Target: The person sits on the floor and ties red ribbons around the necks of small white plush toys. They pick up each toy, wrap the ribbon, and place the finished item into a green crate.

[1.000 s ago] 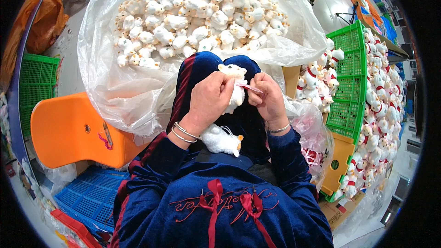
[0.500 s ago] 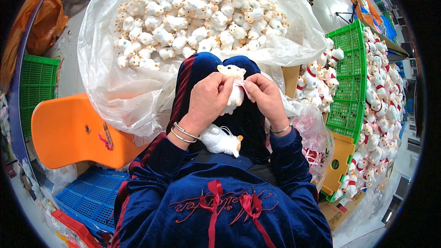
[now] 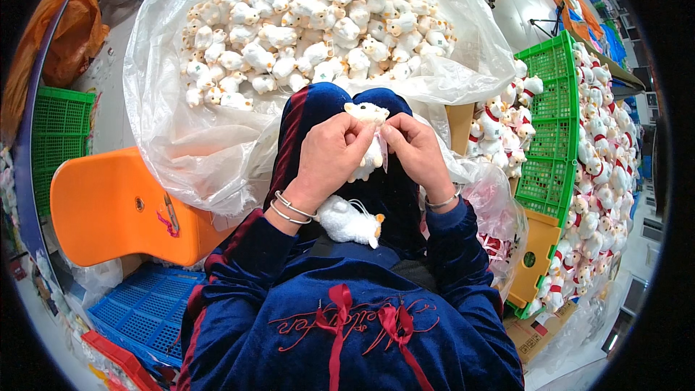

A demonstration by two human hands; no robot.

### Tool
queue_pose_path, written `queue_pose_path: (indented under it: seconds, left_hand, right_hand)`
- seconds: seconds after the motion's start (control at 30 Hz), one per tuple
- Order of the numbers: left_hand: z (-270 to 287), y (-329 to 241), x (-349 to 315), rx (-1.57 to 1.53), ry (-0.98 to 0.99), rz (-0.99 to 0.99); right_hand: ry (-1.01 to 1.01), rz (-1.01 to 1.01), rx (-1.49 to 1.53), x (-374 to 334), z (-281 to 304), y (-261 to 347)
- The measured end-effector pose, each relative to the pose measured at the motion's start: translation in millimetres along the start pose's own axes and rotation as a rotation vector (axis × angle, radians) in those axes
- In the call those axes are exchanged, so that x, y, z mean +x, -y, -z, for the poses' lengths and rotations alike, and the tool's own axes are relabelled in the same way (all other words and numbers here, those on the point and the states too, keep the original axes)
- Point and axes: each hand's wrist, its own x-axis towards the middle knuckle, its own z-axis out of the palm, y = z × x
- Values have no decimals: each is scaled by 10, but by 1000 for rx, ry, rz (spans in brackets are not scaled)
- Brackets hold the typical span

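Observation:
A small white plush animal (image 3: pixel 368 111) is upright between my knees, facing up toward me. My left hand (image 3: pixel 331 150) is closed at its neck, thumb and forefinger pinched; the other fingers curl beside its body. A narrow pale pink ribbon (image 3: pixel 384 152) hangs down the toy's front, pinched at the neck by my right hand (image 3: pixel 414 146). The fingertips of both hands are close together, and they partly hide the ribbon. A second white plush animal (image 3: pixel 349 222) with a loop of white string lies on my lap, between my forearms.
Ahead, a large clear plastic bag (image 3: pixel 170 123) lies spread under a heap of white plush toys (image 3: pixel 289 32). At right, toys with red neck ribbons (image 3: pixel 597 166) lie beyond a green crate (image 3: pixel 546 130). An orange stool (image 3: pixel 108 210) at left carries small scissors or snips (image 3: pixel 171 211).
My fingertips have shifted slightly at the toy's neck, my right fingers turning a little upward. The pink ribbon's end now hangs lower, below my right fingers. The toy on my lap stays put.

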Motion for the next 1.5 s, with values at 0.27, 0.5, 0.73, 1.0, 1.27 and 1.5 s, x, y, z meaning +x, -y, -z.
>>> queue_pose_path:
  seconds: [0.27, 0.5, 0.73, 1.0, 1.27, 1.5]
  left_hand:
    - [-46, 16, -37, 96, -64, -119]
    - [-46, 130, -79, -63, -37, -161]
    - [30, 11, -26, -34, 46, 46]
    - [-74, -51, -119, 143, -30, -207]
    - [-83, -30, -160, 213, -44, -285]
    - [-28, 42, -139, 174, -68, -240]
  right_hand:
    - [-52, -9, 14, 2, -79, 114]
    - [-89, -66, 205, -42, -106, -88]
    - [-55, -68, 193, -58, -95, -37]
    - [54, -235, -273, -4, 146, 400]
    - [-1, -436, -58, -125, -44, 583]
    - [-144, -227, 125, -153, -263, 278]
